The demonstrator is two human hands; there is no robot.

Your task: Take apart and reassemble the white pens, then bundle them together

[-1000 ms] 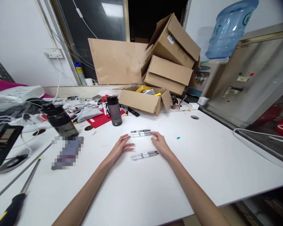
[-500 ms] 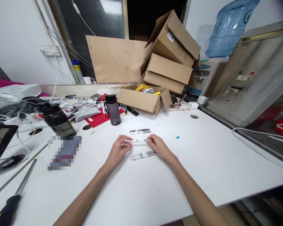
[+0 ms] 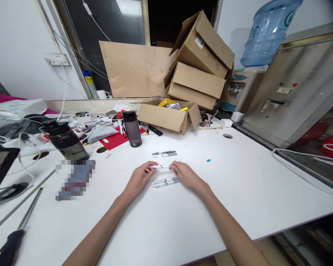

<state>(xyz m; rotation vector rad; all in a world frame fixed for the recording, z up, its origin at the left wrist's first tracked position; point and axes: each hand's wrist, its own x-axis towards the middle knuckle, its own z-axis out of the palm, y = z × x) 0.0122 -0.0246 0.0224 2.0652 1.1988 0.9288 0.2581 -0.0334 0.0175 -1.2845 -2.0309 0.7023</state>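
Observation:
A slim white pen (image 3: 163, 166) lies crosswise between my two hands, over the white table (image 3: 166, 221). My left hand (image 3: 141, 176) pinches its left end with the fingertips. At the right end, the fingers of my right hand (image 3: 186, 173) are closed on the same pen. Just beyond it are two pens (image 3: 164, 153) side by side, one darker than the other. Nearer to me, a pair of clear and grey pens (image 3: 165, 182) rests on the table, their right ends close to my right hand and partly hidden by it.
A dark bottle (image 3: 132, 129) stands behind the pens, beside an open cardboard box (image 3: 163, 117). Another bottle (image 3: 66, 142) is at the left, near a blurred-out item (image 3: 79, 181). A screwdriver (image 3: 15, 236) lies at the lower left. A small blue piece (image 3: 208, 160) is at the right.
My right hand has shifted slightly left along the pen, covering more of its right end. The fingers of my left hand have closed in a little. The view has moved slightly.

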